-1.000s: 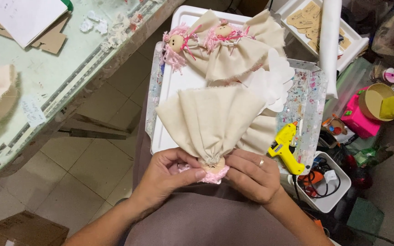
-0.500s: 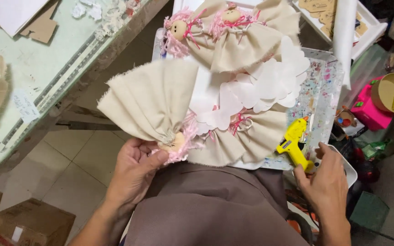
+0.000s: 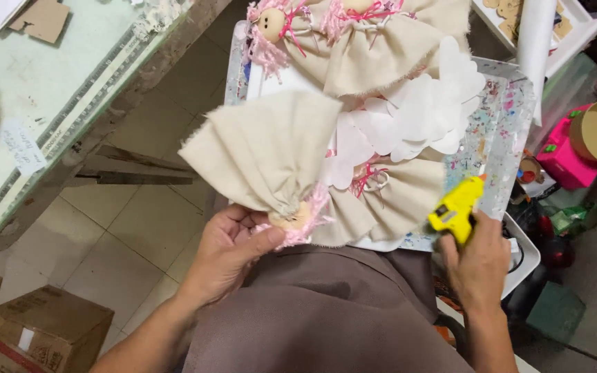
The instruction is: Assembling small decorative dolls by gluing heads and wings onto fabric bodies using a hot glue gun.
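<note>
Left hand (image 3: 226, 252) pinches the small wooden head and pink yarn hair of a cream fabric doll (image 3: 271, 155), thumb laid across the head and fingers curled behind it; the doll's gathered skirt fans up and leftward, over the left edge of the tray. Right hand (image 3: 479, 266) is closed around the handle of a yellow plastic glue gun (image 3: 456, 208), lifted at the tray's near right corner.

Largest in the scene, a pale green worktable (image 3: 50, 90) fills the far left. Next comes a white rectangular tray speckled with paint (image 3: 502, 121), resting on the person's brown-clad lap. On it lie more cream fabric dolls with pink yarn hair (image 3: 354, 41) at the far end, and a stack of white scalloped felt shapes (image 3: 416, 117) in the middle.
</note>
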